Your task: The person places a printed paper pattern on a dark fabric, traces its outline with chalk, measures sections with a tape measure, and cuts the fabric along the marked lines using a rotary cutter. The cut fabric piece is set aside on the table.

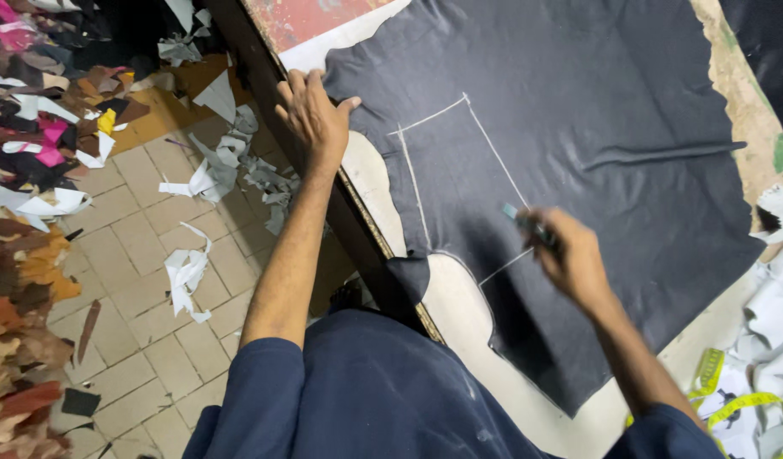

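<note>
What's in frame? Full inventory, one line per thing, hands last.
dark fabric sheet: one, near black, spread over the table
chalk lines: several, white, drawn on the fabric, roughly rectangular outline
table: one, pale top with dark edge, under the fabric
measuring tape: one, yellow, bottom right
pale scraps: a pile, white and grey, right edge
scrap pieces: many, brown, pink, white, black, on the floor at left
tiled floor: beige, left half
left hand: flat on the fabric edge
right hand: blurred, gripping a small marker piece over the fabric
</note>
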